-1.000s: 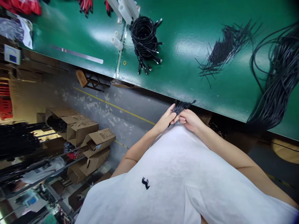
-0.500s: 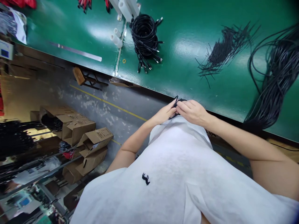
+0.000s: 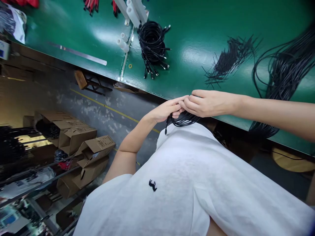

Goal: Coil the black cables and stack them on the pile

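A coiled black cable (image 3: 185, 120) hangs below my hands at the table's front edge, just above my white shirt, and one plug end dangles at its left. My left hand (image 3: 163, 110) is closed around the top of the coil. From the right, my right hand (image 3: 208, 102) meets it, its fingertips pinched together against the left fingers. What lies between those right fingertips is hidden. Beyond the hands on the green table (image 3: 177, 78) lie a stack of coiled black cables (image 3: 153, 41) and a pile of thin black ties (image 3: 228, 59).
A bundle of loose black cables (image 3: 283, 73) lies at the table's right. Farther left are a steel ruler (image 3: 83, 56), white tubes (image 3: 123, 45) and a yellow ring (image 3: 130, 66). A wooden stool (image 3: 81, 79) and cardboard boxes (image 3: 98, 147) stand on the floor.
Both hands have risen a little toward the table edge, and more of the coil shows beneath them. My right forearm has swung up and now crosses over the table edge.
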Demonstrator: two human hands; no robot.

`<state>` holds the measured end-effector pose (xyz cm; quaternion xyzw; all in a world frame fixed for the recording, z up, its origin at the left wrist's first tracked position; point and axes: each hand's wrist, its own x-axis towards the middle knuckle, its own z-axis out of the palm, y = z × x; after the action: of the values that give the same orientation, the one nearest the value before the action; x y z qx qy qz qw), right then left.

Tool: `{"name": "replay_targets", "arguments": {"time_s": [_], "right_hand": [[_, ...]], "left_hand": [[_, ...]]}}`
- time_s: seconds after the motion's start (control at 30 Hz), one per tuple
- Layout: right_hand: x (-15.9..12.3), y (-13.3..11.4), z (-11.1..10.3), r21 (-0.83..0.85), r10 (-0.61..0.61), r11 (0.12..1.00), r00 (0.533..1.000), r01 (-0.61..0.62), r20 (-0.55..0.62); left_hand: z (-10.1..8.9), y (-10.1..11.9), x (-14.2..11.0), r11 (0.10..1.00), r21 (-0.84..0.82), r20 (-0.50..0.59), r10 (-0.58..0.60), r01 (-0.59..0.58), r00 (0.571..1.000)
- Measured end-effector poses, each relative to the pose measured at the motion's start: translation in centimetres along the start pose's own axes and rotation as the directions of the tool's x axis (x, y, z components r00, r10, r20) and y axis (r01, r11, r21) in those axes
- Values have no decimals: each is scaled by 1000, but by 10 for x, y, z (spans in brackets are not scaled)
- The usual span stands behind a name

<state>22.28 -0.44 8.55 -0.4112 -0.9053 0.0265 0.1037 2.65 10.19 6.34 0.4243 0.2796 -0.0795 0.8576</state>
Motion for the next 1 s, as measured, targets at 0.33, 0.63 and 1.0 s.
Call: {"name": "replay_targets", "arguments": {"time_s": [0.33,0.63,1.0], "right_hand": [[10,-17,12,-375,5,925,986,59,169],[26,-23,11,-187,301,952,858,-243,417],[41,26,12,10,693,674,637,-739,339]], "left_hand": [[-4,-14,16,989,125,58,66,-73,996],[10,-15,27,934,356,-106,82,-39,991],[1,3,53,952,248,-173,228,-182,958]]}}
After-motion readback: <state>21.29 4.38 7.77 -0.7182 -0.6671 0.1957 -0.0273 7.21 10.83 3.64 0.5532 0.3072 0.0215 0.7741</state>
